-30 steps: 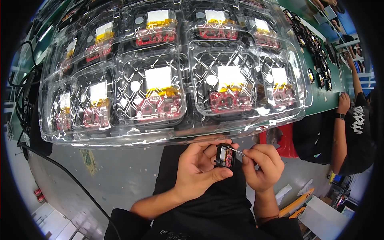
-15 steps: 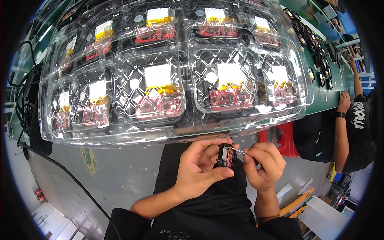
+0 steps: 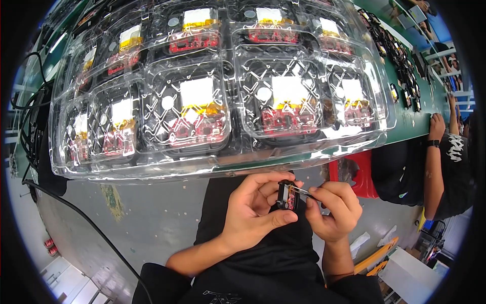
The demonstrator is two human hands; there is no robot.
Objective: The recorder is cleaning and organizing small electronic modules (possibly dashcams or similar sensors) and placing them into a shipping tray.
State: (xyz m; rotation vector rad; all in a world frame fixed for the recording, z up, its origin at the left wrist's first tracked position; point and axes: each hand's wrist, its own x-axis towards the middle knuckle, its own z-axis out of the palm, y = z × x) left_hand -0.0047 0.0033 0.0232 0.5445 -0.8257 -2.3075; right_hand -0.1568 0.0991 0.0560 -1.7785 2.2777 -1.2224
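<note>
My left hand [image 3: 258, 205] grips a small black device housing [image 3: 282, 195] by its edges, thumb below and fingers above. Its open side faces right and shows a red circuit board [image 3: 291, 198] inside. In my right hand [image 3: 335, 210], thumb and fingers pinch a thin metal tool, seemingly tweezers [image 3: 302, 191]. The tool's tip reaches into the upper part of the housing; what it touches there is too small to make out. Both hands are in front of my body, just below the near edge of a clear plastic tray [image 3: 192, 175].
The tray holds several black housings with red boards and white battery packs [image 3: 197, 92]. It rests on a green table [image 3: 422, 124], where more small devices [image 3: 395, 48] lie at the right. A person's arm [image 3: 434, 167] is at the right. A black cable [image 3: 86, 218] hangs at the left.
The housing in my left hand has turned and shifted slightly right. The tool now points into it at a slightly different slant. The view of the tray has shifted a little.
</note>
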